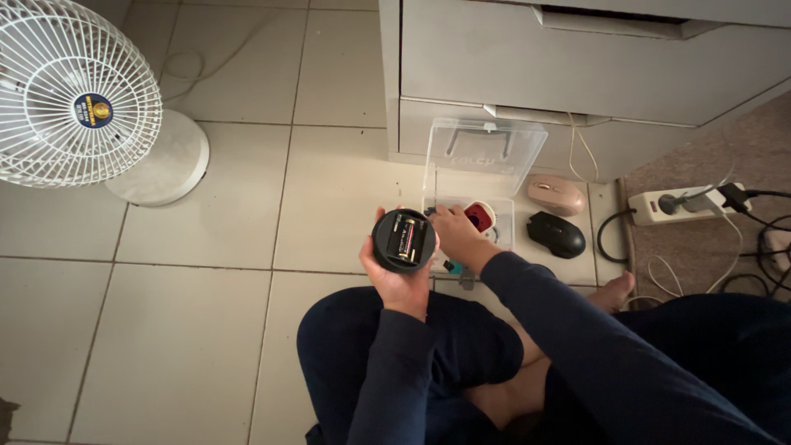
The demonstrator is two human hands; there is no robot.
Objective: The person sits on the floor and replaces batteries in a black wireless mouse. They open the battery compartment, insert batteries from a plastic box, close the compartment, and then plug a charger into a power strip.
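I am sitting on the tile floor [206, 330]. My left hand [397, 280] is wrapping around a round black device [404, 240], open end tipped up so I can see the batteries [406, 236] inside. My right hand [458, 233] is reaching into the clear plastic box [486, 177] – its fingers are curling down by a red thing, but I cannot tell if they are grabbing. Beyond sit a black mouse [556, 234], a pink mouse [556, 195] – and a white fan [74, 91].
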